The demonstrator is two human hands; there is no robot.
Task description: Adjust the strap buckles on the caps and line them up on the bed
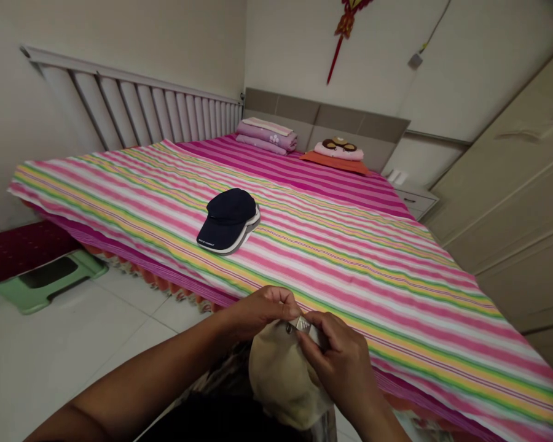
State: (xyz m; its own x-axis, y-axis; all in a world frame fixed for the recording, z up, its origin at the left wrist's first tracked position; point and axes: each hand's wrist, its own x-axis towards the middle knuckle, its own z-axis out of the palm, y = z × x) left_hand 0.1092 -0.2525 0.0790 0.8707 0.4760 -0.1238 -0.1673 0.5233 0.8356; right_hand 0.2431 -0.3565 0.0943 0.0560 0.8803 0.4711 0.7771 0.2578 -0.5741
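A cream cap [281,368] hangs over my lap at the bed's near edge, its back strap turned up. My left hand [274,307] is closed, pinching one end of the strap near a small metal buckle [303,323]. From the other side my right hand [334,347] grips the cap beside the buckle between thumb and fingers. Farther off on the bed lies a navy cap [230,209], its brim pointing toward the lower left. Lighter brims show beneath it, so it seems stacked on other caps. My fingers hide part of the strap.
A striped sheet [341,245] covers the bed. Folded purple bedding [267,136] and a pink pillow [338,150] lie near the headboard [322,120]. A green stool [50,279] stands on the tiled floor at left. A wardrobe [511,202] and a nightstand [412,196] are at right.
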